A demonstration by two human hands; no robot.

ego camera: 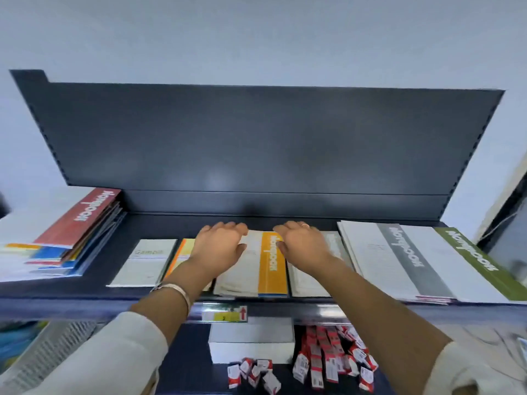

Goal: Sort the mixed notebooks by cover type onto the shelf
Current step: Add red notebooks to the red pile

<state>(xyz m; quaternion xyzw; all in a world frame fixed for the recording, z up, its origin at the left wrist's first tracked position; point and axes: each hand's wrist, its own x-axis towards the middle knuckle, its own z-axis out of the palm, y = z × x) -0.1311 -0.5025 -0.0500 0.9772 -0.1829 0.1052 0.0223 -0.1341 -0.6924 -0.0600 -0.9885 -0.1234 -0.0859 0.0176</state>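
Left hand [219, 243] and right hand [302, 244], fingers loosely spread, rest on the orange-banded notebook [272, 270] mid-shelf [134, 226], probably squaring its pile.

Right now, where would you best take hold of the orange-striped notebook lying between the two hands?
By its near short edge, coming from the front of the shelf. The orange-striped notebook lies flat, neighbours close along both long sides, and the left hand and right hand cover its far end; only the near edge looks free.
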